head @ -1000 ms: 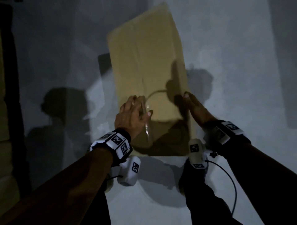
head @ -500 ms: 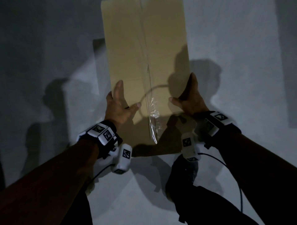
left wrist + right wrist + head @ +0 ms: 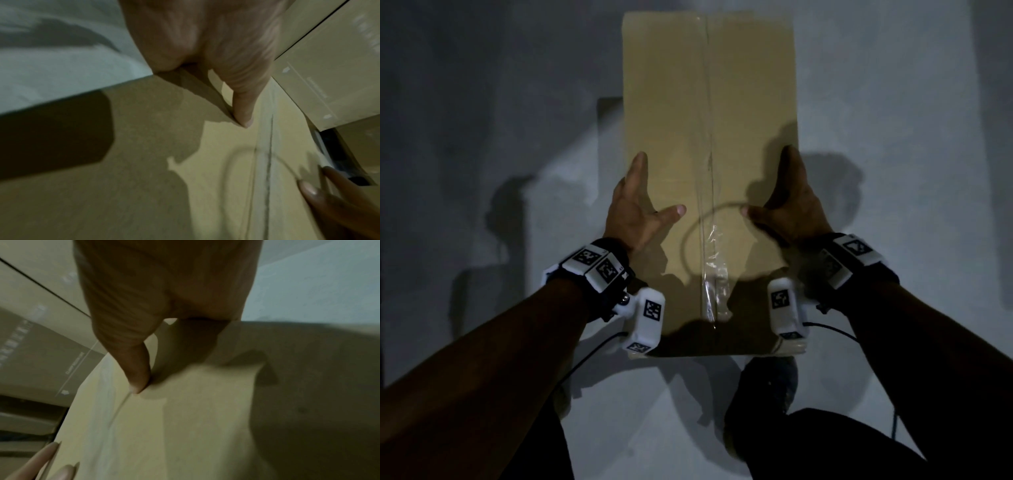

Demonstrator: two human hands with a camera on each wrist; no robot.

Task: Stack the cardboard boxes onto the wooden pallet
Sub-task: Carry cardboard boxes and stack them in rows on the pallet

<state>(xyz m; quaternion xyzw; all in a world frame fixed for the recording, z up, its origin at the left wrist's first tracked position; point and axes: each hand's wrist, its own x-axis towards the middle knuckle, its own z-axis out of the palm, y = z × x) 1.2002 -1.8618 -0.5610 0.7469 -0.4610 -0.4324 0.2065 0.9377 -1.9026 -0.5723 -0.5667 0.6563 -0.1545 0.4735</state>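
Clamping the long cardboard box [image 3: 709, 144] between left hand [image 3: 635, 212] and right hand [image 3: 791, 209], thumbs on top, we steady it over the floor [image 3: 893, 171] for carrying.

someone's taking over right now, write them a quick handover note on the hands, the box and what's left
Left hand: grips the left edge of the long brown cardboard box, thumb lying on its top face.
Right hand: grips the right edge of that box, thumb also on top.
The box is held level in front of the body over the grey floor, with its clear tape seam facing up.
The left wrist view shows other printed cardboard boxes beyond the box.
Done: box gripped in both hands.
Left: carry it to the wooden pallet, which is not in view, and stack it there.
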